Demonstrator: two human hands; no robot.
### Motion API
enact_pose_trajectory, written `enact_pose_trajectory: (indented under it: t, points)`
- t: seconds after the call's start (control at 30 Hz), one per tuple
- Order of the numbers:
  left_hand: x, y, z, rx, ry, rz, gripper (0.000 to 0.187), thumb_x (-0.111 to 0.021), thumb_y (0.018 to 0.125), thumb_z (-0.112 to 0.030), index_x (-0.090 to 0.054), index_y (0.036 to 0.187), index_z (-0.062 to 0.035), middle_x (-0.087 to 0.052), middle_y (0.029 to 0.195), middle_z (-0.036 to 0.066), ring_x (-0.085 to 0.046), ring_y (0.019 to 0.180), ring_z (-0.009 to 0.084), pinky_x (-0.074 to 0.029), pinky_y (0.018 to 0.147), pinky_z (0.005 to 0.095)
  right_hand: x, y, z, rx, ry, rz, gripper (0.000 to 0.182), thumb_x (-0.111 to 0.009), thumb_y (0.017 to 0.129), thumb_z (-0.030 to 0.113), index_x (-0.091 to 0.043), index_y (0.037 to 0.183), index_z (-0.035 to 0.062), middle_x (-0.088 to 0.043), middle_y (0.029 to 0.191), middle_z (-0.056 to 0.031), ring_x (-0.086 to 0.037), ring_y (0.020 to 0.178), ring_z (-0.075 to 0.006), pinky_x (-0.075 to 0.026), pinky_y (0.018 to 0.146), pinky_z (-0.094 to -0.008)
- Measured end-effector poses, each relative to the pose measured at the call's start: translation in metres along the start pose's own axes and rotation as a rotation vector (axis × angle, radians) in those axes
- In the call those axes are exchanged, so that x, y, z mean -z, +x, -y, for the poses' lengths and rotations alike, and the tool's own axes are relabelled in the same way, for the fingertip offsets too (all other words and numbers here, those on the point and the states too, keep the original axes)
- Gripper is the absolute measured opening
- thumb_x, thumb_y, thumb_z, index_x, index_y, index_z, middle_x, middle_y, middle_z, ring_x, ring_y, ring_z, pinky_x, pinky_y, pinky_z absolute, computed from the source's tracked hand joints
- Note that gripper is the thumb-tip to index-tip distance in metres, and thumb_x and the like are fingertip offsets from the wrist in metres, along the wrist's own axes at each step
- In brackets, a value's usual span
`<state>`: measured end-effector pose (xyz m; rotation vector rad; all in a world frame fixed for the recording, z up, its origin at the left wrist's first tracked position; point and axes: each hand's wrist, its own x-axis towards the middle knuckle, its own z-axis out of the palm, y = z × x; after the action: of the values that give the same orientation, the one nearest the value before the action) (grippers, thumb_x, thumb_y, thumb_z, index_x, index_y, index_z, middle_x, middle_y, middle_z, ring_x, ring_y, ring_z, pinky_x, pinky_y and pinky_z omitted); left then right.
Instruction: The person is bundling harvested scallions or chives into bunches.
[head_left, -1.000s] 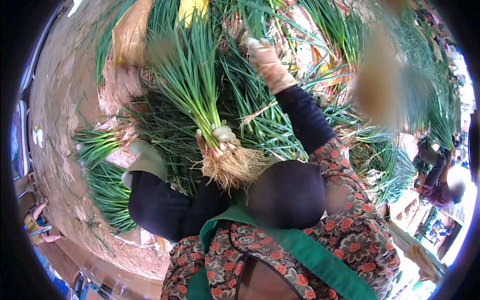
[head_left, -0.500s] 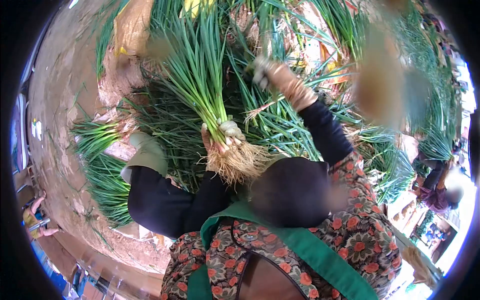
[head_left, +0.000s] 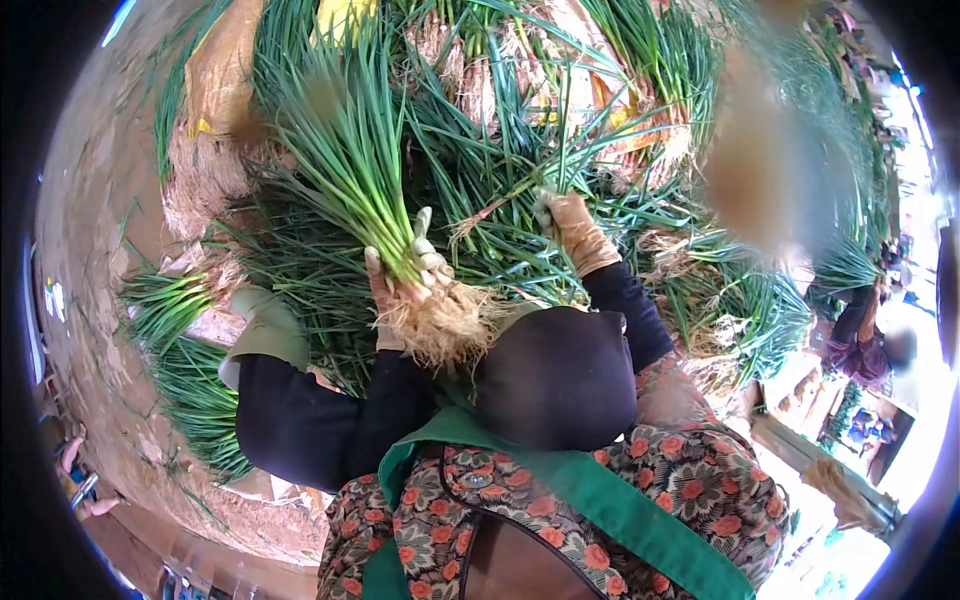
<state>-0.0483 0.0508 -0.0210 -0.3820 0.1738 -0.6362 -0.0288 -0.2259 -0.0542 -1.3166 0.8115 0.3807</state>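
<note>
My left hand (head_left: 384,290) is closed round a thick bunch of spring onions (head_left: 375,190) just above their pale, tangled roots (head_left: 440,325). Whitish covered fingertips wrap the stems, while the long green leaves fan out ahead. Out to the right, my right hand (head_left: 572,228), in a dirty light glove, has its fingers curled low over the onion heap. Thin green leaves rise at its fingertips; I cannot tell what is inside them. A single spring onion (head_left: 485,213), root end towards me, lies between the two hands.
Loose spring onions (head_left: 335,250) spread round my hands. Bunches with roots (head_left: 475,80) lie ahead, beside a brown sack (head_left: 222,65). More bunches lie left (head_left: 205,385) and right (head_left: 770,310). My dark-covered knee (head_left: 555,380) rises close in front. A person's sleeve (head_left: 858,360) shows far right.
My right hand has come back towards me and lower over the heap, its fingers now sharper to see. The left hand keeps its bunch, and the whole view has shifted slightly.
</note>
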Motion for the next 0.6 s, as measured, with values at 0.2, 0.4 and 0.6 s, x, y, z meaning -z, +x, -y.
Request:
enact_pose_trajectory:
  t: [0.2,0.4,0.6]
  points:
    - [-0.026,0.003,0.009,-0.069,0.411,-0.289,0.053,-0.062,0.083,-0.038,-0.048,0.118,-0.0003,-0.058,0.103,0.009,-0.056,0.098,0.0243,-0.044,0.09,0.041,-0.025,0.033,0.011,-0.037,0.082,-0.063,0.021,-0.057,0.088,0.036,-0.059,0.084,0.0155,-0.044,0.06,0.005,-0.037,0.045,-0.0058,-0.028,0.04,-0.0208]
    - [-0.013,0.008,-0.018,0.02,0.887,-0.521,0.047,-0.064,0.082,-0.031,-0.053,0.114,0.0014,-0.063,0.1,0.013,-0.057,0.063,0.0078,-0.043,0.044,0.0138,-0.083,0.01,0.022,0.567,-0.348,0.23,0.021,-0.063,0.085,0.017,-0.062,0.1,0.0024,-0.063,0.075,-0.0018,-0.057,0.069,-0.0097,-0.047,0.066,-0.0252]
    - [-0.045,0.016,0.019,-0.151,0.578,-0.451,0.035,-0.06,0.085,-0.03,-0.056,0.105,-0.0012,-0.062,0.095,0.012,-0.062,0.083,0.0224,-0.053,0.077,0.0365,-0.121,-0.03,0.044,0.263,-0.189,0.297,0.025,-0.06,0.087,0.029,-0.061,0.088,0.0046,-0.059,0.063,-0.001,-0.047,0.046,-0.0096,-0.038,0.041,-0.0244]
